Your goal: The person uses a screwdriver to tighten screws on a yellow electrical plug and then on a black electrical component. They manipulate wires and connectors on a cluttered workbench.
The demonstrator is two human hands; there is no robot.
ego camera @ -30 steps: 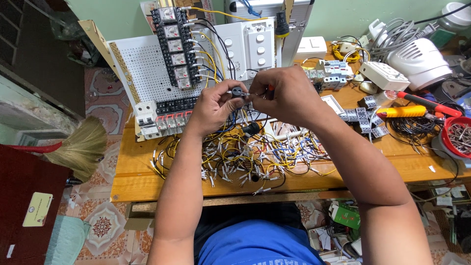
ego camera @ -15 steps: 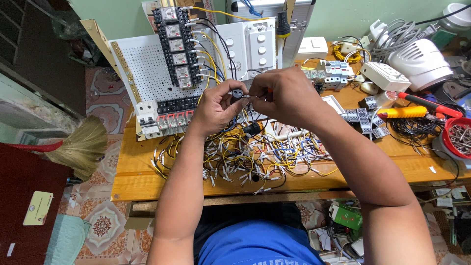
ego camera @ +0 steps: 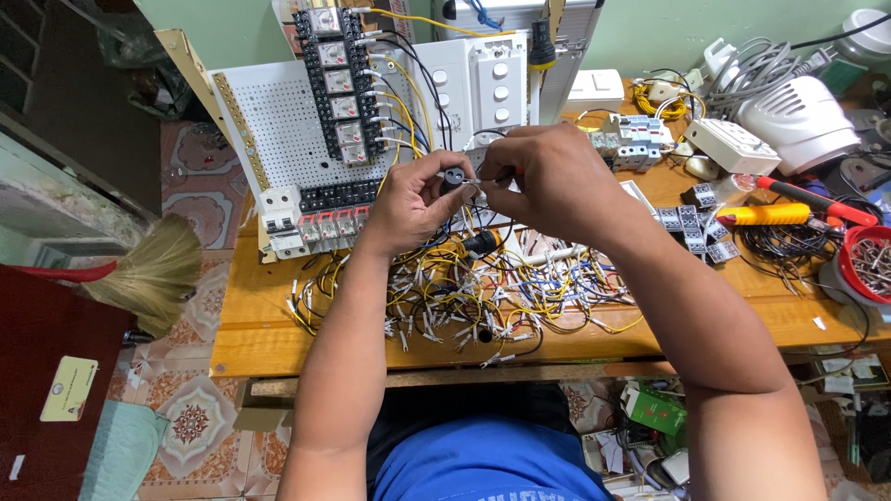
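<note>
1. Above the wooden workbench [ego camera: 269, 325], just in front of the white perforated panel [ego camera: 288, 130]: left hand [ego camera: 413, 199] raised, fingers pinched around a small black round component [ego camera: 453, 178].
2. Right hand [ego camera: 557, 181] clenched just right of the component, thumb and forefinger closed on a thin wire end meeting it; exact contact point too small to tell.
3. On the panel: column of clear relays [ego camera: 339, 83] at upper centre, row of red-and-white breakers [ego camera: 311, 227] along the lower edge, yellow and black wiring running to the right.
4. Below the hands, on the bench: loose tangle of yellow, white and blue wires [ego camera: 483, 297] with crimped ends.
5. Right of the panel: white switch plate [ego camera: 497, 83], grey terminal blocks [ego camera: 691, 227], yellow-handled screwdriver [ego camera: 766, 215], red-handled tool [ego camera: 817, 199], red bowl of screws [ego camera: 868, 264].
6. Far right of the bench: white fan housing [ego camera: 803, 121].
7. Left of the bench, on the floor: straw broom [ego camera: 148, 278].
</note>
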